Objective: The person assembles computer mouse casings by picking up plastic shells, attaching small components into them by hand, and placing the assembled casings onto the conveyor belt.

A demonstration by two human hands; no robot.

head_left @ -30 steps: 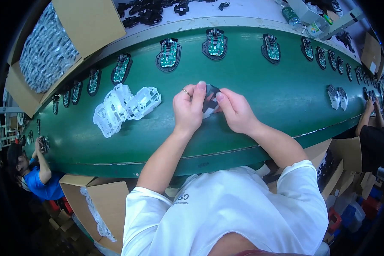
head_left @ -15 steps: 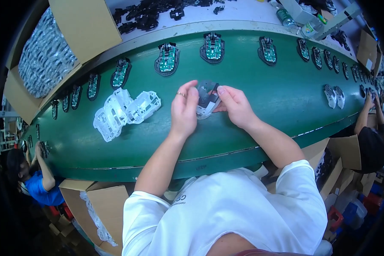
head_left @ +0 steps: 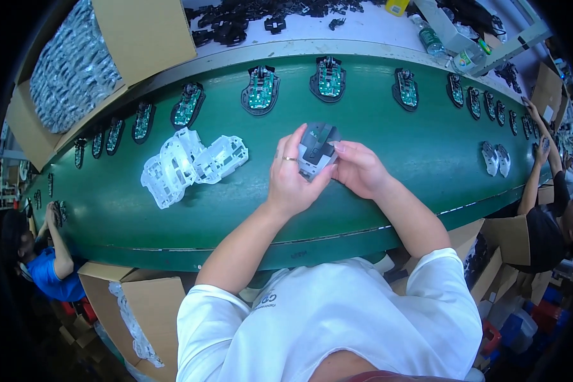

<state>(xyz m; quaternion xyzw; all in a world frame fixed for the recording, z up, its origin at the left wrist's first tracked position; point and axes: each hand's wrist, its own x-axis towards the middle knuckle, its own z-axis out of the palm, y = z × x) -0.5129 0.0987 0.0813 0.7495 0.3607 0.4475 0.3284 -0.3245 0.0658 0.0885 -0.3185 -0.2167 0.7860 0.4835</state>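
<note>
A grey and black computer mouse cover [head_left: 317,141] is held up over the green work surface, in front of my chest. My left hand [head_left: 291,181] is closed around its left side and lower end, a ring on one finger. At the cover's right edge, the thumb and fingers of my right hand [head_left: 365,170] pinch it; part of that grip is hidden. Left of my hands lies a heap of white, semi-clear plastic mouse shells [head_left: 172,167]. Beyond the cover stand mouse bases with green circuit boards [head_left: 328,79], spaced out in a row.
An open carton of wrapped grey parts [head_left: 70,76] stands at far left. Black plastic parts [head_left: 226,28] and bottles [head_left: 430,39] sit on the white ledge behind. Two pale shells [head_left: 495,158] lie to the right. Co-workers [head_left: 51,267] are at both ends; cartons [head_left: 149,312] stand below the near edge.
The mouse cover has been tilted and turned, showing its grey and black face more fully. My right thumb has moved down along its right edge. The view has shifted slightly.
</note>
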